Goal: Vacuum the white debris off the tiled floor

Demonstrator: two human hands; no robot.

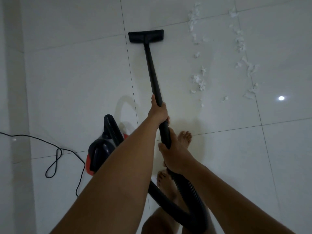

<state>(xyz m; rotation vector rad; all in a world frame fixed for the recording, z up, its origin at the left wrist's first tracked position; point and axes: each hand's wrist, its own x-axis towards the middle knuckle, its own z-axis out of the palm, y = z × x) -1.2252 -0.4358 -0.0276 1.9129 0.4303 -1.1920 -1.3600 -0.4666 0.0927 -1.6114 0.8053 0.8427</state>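
My left hand (158,112) grips the black vacuum wand (152,68) partway up the tube. Lower down, my right hand (173,154) grips the wand's handle end where the ribbed hose (189,200) joins. The flat black floor nozzle (146,36) rests on the white tiled floor (76,78), far ahead of me. White paper debris lies to the right of the nozzle in two ragged lines, one nearer (198,80) and one farther right (243,48). The nozzle does not touch either line.
The red and black vacuum canister (101,149) sits on the floor at my left, partly behind my left arm. Its black power cord (55,159) loops across the tiles toward the left wall. My bare feet (184,137) stand under the hose.
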